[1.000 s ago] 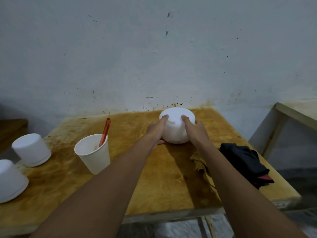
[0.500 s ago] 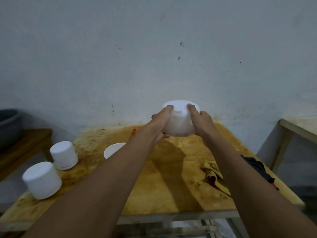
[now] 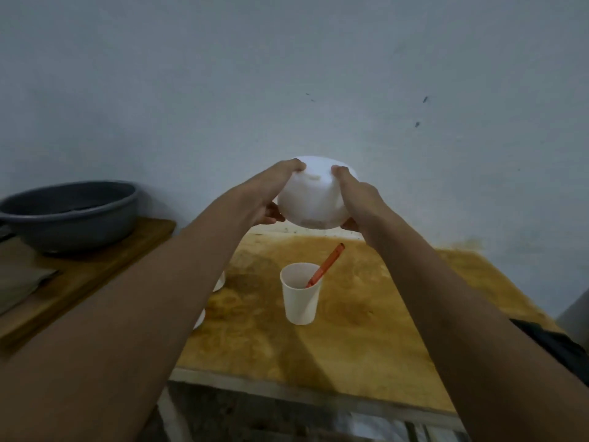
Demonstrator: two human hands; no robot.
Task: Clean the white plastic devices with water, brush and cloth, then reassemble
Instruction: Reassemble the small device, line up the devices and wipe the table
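The left hand [image 3: 269, 194] and right hand [image 3: 355, 197] each curled round opposite sides of the white device [image 3: 314, 202], held up above the table [image 3: 366, 333]. Looked light, rigid, probably slick when wet, so gripping the sides seemed right.

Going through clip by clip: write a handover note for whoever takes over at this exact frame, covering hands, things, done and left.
Hands: left hand and right hand grip the white device from either side, in the air above the table.
Things: paper cup on the table, orange-handled brush in it; grey basin on the left surface; dark cloth at the right edge; slivers of two more white devices behind the left forearm.
Done: nothing shows as cleaned.
Left: wash, brush, wipe, reassemble.
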